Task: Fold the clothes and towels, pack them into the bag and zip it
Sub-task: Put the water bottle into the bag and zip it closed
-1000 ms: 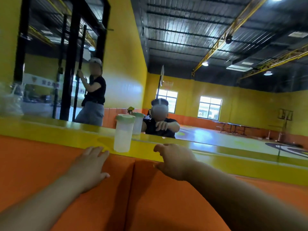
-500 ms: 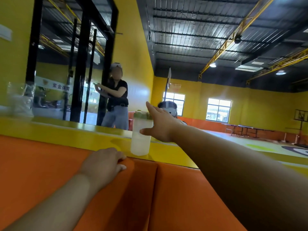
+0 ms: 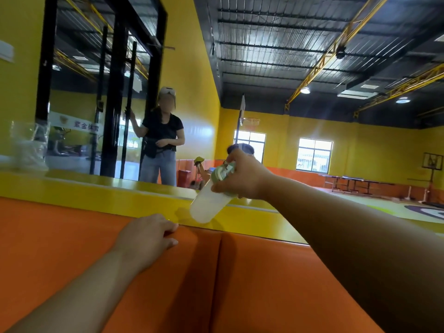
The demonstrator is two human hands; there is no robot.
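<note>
Right hand (image 3: 242, 175) grips the bottle (image 3: 209, 205) high up, fingers curled round the neck just under the green lid (image 3: 224, 173). The bottle is clear of the yellow ledge (image 3: 108, 191) and tilted, base swung down and left, pale liquid inside. Risks: the hold is high on a heavy bottle, so the base can swing and slip in the fingers. If it drops it hits the ledge or the orange pad (image 3: 240, 284) and rolls. I can't tell whether the lid is sealed; if it isn't, more tilt means a leak. Left hand (image 3: 146, 236) lies on the top edge of the pad, fingers loosely spread and holding nothing, so there is no support under the bottle. Bigger issue, as I read it: clothes, towels and bag are not in view, so this grab does nothing visible for the packing. Another person (image 3: 161, 140) stands well beyond the ledge, clear of the reach. Versus half a second ago: the bottle stood upright on the ledge with the right hand only reaching its top; it is now lifted and tipped. The left hand has stayed on the pad edge.
</note>
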